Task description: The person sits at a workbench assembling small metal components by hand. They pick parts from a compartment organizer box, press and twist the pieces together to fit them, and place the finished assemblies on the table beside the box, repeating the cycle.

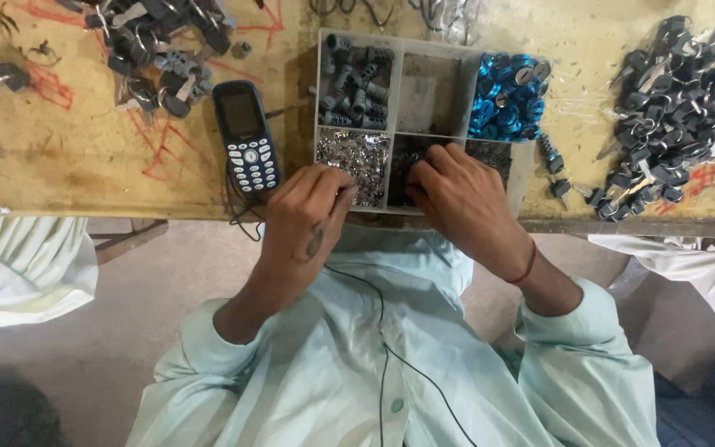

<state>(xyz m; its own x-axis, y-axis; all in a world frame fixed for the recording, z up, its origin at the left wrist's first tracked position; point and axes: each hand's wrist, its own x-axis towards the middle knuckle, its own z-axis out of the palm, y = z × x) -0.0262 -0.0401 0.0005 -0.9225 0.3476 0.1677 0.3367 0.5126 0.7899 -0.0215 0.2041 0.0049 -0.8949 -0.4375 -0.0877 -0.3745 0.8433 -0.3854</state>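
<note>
My left hand [304,217] is curled at the near edge of a white compartment tray [396,40], fingers closed together over the compartment of tiny silvery parts [353,151]; what it pinches is hidden. My right hand [457,199], a red thread on its wrist, reaches into the near middle compartment of dark small parts [414,149], fingertips pressed down among them. Whether it holds one is hidden. The tray also carries grey cylinders [356,79] at the far left and blue round caps [508,95] at the far right.
A dark blue keypad phone [247,136] lies left of the tray, its black wire running down over my shirt. Piles of dark keys and lock parts lie at the far left [159,50] and right [674,108]. Other people's pale sleeves show at both sides.
</note>
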